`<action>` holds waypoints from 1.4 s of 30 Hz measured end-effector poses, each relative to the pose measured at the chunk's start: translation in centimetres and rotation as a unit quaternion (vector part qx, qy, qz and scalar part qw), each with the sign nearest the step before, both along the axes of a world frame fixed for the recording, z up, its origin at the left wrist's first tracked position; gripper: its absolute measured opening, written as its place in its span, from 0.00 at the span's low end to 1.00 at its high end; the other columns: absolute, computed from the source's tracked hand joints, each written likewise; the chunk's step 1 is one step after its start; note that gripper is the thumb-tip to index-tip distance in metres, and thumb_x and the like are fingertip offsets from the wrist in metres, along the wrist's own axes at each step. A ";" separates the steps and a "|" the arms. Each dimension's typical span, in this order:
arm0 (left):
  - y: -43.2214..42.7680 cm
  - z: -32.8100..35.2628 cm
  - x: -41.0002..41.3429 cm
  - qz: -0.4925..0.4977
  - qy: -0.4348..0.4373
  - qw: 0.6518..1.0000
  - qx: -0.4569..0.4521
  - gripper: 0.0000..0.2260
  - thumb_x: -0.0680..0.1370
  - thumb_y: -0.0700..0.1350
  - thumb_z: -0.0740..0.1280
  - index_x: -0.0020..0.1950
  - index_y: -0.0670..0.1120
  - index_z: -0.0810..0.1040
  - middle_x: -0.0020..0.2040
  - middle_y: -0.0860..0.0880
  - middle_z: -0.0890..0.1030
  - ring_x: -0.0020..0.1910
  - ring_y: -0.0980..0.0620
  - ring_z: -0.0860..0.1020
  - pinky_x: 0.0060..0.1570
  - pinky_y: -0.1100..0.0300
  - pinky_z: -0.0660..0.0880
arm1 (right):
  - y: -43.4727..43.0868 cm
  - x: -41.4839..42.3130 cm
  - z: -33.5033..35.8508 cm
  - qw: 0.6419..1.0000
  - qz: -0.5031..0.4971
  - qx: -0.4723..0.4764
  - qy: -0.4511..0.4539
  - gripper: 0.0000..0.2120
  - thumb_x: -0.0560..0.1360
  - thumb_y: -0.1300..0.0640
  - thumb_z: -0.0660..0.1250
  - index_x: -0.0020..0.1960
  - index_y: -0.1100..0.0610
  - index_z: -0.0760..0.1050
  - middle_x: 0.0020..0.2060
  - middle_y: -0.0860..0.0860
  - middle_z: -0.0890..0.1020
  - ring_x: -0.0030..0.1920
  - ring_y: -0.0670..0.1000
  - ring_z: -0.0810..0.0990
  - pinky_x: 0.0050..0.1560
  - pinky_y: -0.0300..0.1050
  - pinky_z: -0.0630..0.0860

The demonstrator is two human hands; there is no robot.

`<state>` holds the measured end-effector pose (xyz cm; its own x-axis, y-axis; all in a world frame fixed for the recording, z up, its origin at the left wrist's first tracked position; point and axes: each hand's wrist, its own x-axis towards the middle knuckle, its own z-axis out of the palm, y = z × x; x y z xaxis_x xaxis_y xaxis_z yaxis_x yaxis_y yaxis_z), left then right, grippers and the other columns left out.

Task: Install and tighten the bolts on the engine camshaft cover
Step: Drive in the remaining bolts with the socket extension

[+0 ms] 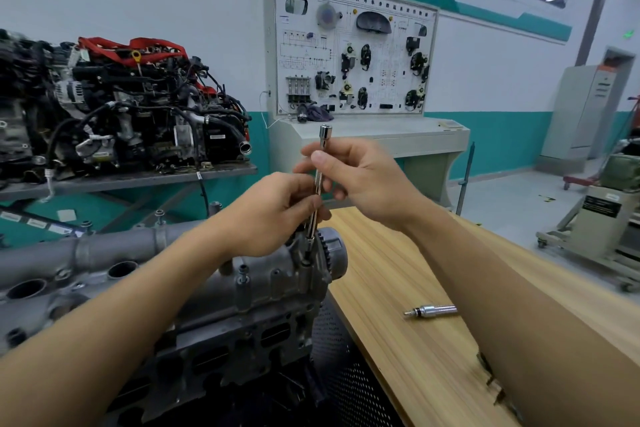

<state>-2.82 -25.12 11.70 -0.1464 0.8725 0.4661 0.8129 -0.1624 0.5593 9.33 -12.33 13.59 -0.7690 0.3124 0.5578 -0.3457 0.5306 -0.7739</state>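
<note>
Grey camshaft cover (263,281) at lower centre-left, beside wooden worktop (398,374). Right grip (363,184) curled round upper part of upright extension bar (321,163); left grip (277,215) pinching its lower shaft. Tip down at cover's right end, mid-frame.

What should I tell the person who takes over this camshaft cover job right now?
The left hand grips the lower shaft of the socket extension bar; the right hand pinches its knurled upper part. The bar's lower end sits on the camshaft cover, beside the toothed sprocket. A second metal tool lies on the wooden bench.
Done: unclear how many bolts are tight.
Left: finish this one; a bolt nearby seems to stand proud.
</note>
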 end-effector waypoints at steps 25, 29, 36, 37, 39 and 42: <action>0.8 -2.6 -0.3 -0.029 -0.086 0.995 0.045 0.23 0.72 0.58 0.73 0.53 0.39 0.80 0.49 0.29 0.81 0.45 0.41 0.81 0.54 0.31 0.75 | -0.8 -1.7 -3.4 0.984 -0.026 -0.074 0.162 0.08 0.79 0.64 0.67 0.45 0.55 0.82 0.35 0.51 0.85 0.28 0.45 0.74 0.28 0.37 0.74; 1.2 -2.6 -0.7 -0.009 -0.130 0.986 0.104 0.19 0.69 0.52 0.77 0.49 0.38 0.84 0.44 0.37 0.86 0.44 0.42 0.85 0.52 0.39 0.80 | -1.2 -2.8 -2.9 0.976 -0.075 -0.051 0.200 0.04 0.77 0.65 0.70 0.44 0.61 0.82 0.32 0.49 0.84 0.26 0.41 0.78 0.30 0.34 0.74; 1.6 -2.7 -0.8 -0.024 -0.132 0.985 0.105 0.09 0.77 0.39 0.71 0.46 0.32 0.83 0.42 0.40 0.86 0.37 0.58 0.82 0.42 0.64 0.78 | -1.9 -2.7 -3.3 0.960 -0.157 0.013 0.231 0.06 0.76 0.63 0.72 0.42 0.54 0.81 0.31 0.43 0.84 0.28 0.39 0.80 0.31 0.32 0.75; 1.5 -2.4 -0.8 -0.024 -0.127 0.987 0.097 0.10 0.77 0.40 0.71 0.47 0.31 0.83 0.43 0.37 0.86 0.38 0.56 0.82 0.44 0.61 0.79 | -1.9 -2.6 -2.9 0.965 -0.158 0.018 0.210 0.07 0.76 0.63 0.71 0.42 0.53 0.81 0.31 0.44 0.85 0.28 0.39 0.80 0.31 0.33 0.75; 1.0 -1.6 -0.9 -0.008 -0.102 0.992 0.079 0.12 0.77 0.42 0.72 0.46 0.32 0.83 0.40 0.36 0.85 0.35 0.56 0.79 0.40 0.60 0.77 | -1.8 -2.3 -1.9 0.977 -0.128 0.041 0.166 0.07 0.77 0.62 0.71 0.42 0.53 0.81 0.33 0.48 0.85 0.29 0.41 0.81 0.32 0.35 0.77; -0.1 1.6 -1.3 0.000 -0.077 0.994 0.084 0.07 0.78 0.42 0.72 0.42 0.39 0.85 0.36 0.40 0.85 0.35 0.58 0.78 0.37 0.57 0.77 | -1.8 -2.2 1.0 0.980 -0.054 0.060 0.183 0.07 0.78 0.61 0.69 0.43 0.55 0.82 0.34 0.49 0.86 0.27 0.42 0.79 0.30 0.36 0.76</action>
<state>-4.15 -25.23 13.30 -0.2262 0.7843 0.5776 0.7200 -0.2648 0.6415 7.12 -14.08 14.57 -0.4757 0.2967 0.8281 -0.5254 0.6591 -0.5380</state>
